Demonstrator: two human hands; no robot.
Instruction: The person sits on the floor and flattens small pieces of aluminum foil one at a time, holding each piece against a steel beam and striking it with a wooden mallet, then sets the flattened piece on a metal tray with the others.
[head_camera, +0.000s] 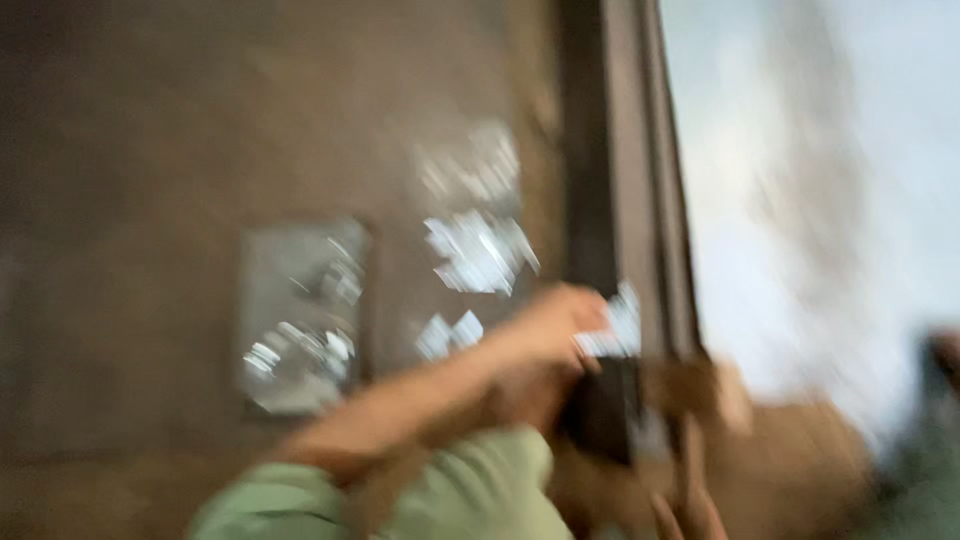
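**Hand raised to a dark upright frame, view heavily blurred**

Head view, strong motion blur throughout; fine detail is not readable.

Left hand (555, 325): raised on a bare forearm that comes out of a light green sleeve (470, 490) at the bottom of the frame. The fingers curl around a small pale, shiny piece (610, 330), holding it right against the dark upright frame (620, 230). What kind of thing the piece is cannot be told through the blur.

Right hand (690, 385): a blurred skin-coloured shape just to the right of the frame, lower than the left hand. It sits touching or just beside the frame's edge; whether it is clenched, released or gripping something cannot be told.

Surroundings: a brown wall (150, 180) fills the left side. On it sits a grey rectangular plate (300, 315) with bright glints, and further right several white shiny patches (478, 250), close to the frame. To the right of the frame, a bright pale pane (800, 180), with a dark blurred shape (940, 360) at the far right edge.
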